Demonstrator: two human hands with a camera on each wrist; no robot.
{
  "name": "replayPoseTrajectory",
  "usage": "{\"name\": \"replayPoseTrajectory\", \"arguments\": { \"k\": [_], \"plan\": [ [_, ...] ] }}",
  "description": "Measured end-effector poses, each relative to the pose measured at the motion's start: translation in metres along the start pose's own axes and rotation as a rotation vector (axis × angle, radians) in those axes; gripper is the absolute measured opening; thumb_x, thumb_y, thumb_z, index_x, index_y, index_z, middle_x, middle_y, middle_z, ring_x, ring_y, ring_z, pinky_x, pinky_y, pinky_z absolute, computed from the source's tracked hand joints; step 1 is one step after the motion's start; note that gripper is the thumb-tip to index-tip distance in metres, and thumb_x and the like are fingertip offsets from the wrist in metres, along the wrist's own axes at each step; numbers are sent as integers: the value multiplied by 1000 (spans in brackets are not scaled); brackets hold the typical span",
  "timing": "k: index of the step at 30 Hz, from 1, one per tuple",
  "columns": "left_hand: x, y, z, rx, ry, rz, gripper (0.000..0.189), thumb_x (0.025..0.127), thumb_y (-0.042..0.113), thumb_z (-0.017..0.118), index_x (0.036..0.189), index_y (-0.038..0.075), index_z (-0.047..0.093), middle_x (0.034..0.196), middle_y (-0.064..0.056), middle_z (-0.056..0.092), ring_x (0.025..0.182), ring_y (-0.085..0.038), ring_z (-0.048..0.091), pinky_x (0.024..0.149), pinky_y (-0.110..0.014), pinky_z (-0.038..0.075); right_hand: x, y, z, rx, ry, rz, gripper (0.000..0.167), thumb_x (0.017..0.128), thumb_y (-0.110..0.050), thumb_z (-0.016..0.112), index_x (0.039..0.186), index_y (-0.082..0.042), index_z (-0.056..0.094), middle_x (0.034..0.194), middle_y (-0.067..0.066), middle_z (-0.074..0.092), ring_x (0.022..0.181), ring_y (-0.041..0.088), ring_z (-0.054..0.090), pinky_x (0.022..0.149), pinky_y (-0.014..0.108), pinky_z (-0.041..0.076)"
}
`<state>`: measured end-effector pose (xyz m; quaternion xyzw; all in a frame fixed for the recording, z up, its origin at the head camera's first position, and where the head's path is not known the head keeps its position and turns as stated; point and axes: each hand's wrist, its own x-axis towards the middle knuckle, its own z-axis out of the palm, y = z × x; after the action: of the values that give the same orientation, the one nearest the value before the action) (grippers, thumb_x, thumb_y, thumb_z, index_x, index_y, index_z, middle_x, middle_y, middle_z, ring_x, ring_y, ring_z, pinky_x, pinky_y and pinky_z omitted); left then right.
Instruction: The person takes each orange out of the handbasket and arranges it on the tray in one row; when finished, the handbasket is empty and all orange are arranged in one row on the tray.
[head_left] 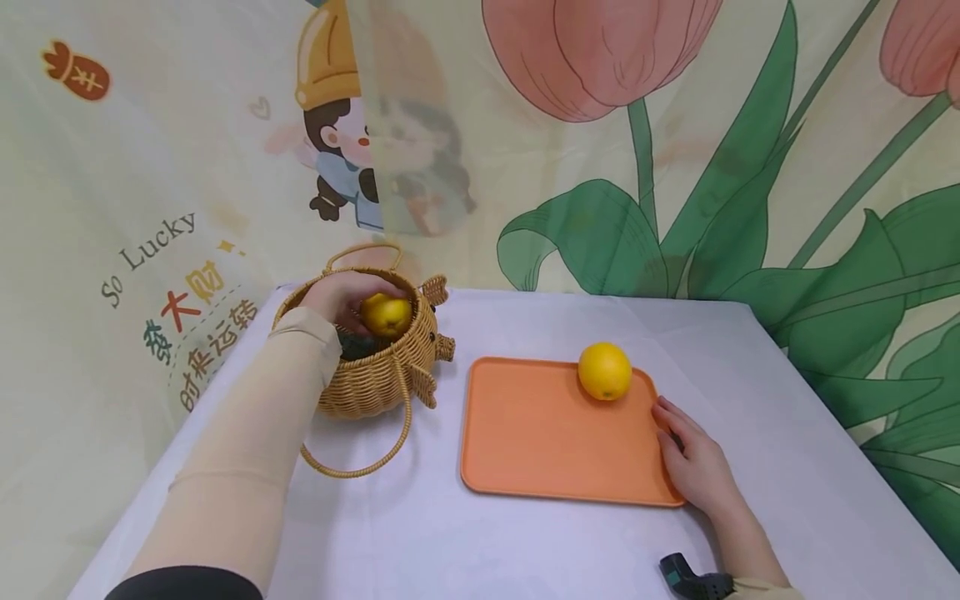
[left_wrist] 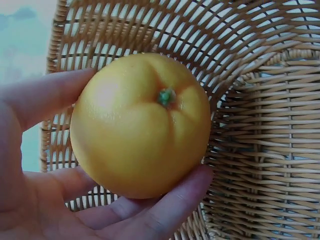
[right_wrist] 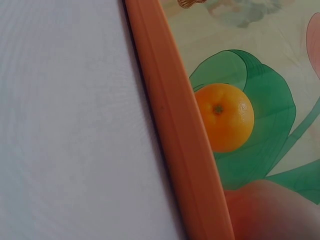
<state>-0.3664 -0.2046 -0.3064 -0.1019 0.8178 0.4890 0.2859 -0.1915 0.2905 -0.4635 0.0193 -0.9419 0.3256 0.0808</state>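
Reaching into basket (head_left: 363,392), left hand (head_left: 337,293) clasps yellow fruit (head_left: 387,317); spread right hand (head_left: 699,467) touches tray (head_left: 551,437).

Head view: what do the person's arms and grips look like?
The left sleeve is long, plain and beige, with a gathered cuff; a black band shows at the bottom edge. Of the right sleeve, only a pale end shows, beside a black, curved device with a green patch. The left grip and right grip are bare, without gloves.

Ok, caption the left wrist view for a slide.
Left hand holding a yellow fruit, with a wicker basket behind it.
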Motion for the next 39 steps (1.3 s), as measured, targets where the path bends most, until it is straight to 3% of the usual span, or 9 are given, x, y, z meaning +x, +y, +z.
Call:
{"name": "replayPoseTrajectory", "arguments": {
  "k": [5, 10, 13, 16, 21, 25, 28, 32, 39],
  "plan": [
    [-7, 4, -4, 6, -20, -2, 69, 101, 36, 57, 150, 1, 24, 139, -22, 31, 113, -34, 48, 96, -48, 54, 0, 0, 1, -7, -4, -1, 44, 107, -10, 50, 149, 4, 48, 158, 20, 39, 144, 46, 34, 110, 65, 33],
    [-14, 12, -10, 43, -43, 23, 67, 99, 34, 59, 147, 2, 25, 128, -21, 37, 106, -33, 52, 86, -48, 58, 0, -1, 0, -14, 6, -11, 43, 107, -10, 51, 148, 5, 48, 158, 20, 40, 144, 46, 34, 110, 66, 33],
    [-18, 17, -15, 55, -36, 45, 69, 97, 35, 61, 147, 4, 26, 123, -20, 40, 99, -31, 56, 82, -45, 59, 2, -1, -1, -9, 16, -25, 43, 107, -10, 51, 147, 5, 49, 158, 20, 40, 143, 47, 35, 110, 66, 33],
    [-30, 23, -14, 72, 10, 80, 72, 96, 34, 62, 153, 9, 25, 124, -21, 41, 95, -32, 59, 85, -47, 59, 3, -2, -1, -2, 15, -25, 43, 108, -11, 50, 148, 5, 48, 158, 21, 40, 144, 47, 34, 110, 66, 33],
    [-51, 31, -3, 121, 107, 156, 69, 98, 31, 62, 157, 12, 30, 127, -20, 41, 93, -30, 55, 83, -45, 58, 1, 1, 0, -1, 12, -24, 44, 107, -10, 50, 148, 6, 48, 157, 22, 40, 143, 48, 35, 109, 67, 34],
    [-58, 37, 9, 149, 185, 223, 59, 98, 33, 63, 145, 4, 45, 123, -18, 46, 94, -27, 54, 78, -40, 58, -2, 3, 1, 0, 3, -21, 44, 107, -9, 50, 148, 6, 47, 157, 22, 40, 143, 48, 35, 108, 66, 34],
    [-61, 42, 20, 171, 221, 266, 56, 98, 37, 64, 137, 0, 51, 121, -17, 50, 96, -28, 55, 81, -41, 59, -5, 4, 1, 8, -10, -8, 44, 107, -10, 50, 149, 6, 47, 158, 22, 39, 143, 48, 34, 109, 66, 33],
    [-63, 52, 34, 186, 206, 282, 55, 97, 38, 66, 137, 2, 53, 123, -17, 52, 98, -29, 56, 88, -45, 58, -6, 5, 2, 15, -8, -7, 45, 106, -8, 51, 148, 6, 47, 158, 22, 39, 143, 48, 34, 109, 66, 34],
    [-66, 69, 59, 164, 161, 283, 55, 96, 36, 68, 138, 5, 52, 124, -16, 51, 102, -29, 56, 85, -42, 58, -1, 3, 0, 6, 2, -14, 44, 107, -8, 50, 149, 5, 47, 158, 21, 39, 143, 47, 34, 109, 66, 34]
  ]
}}
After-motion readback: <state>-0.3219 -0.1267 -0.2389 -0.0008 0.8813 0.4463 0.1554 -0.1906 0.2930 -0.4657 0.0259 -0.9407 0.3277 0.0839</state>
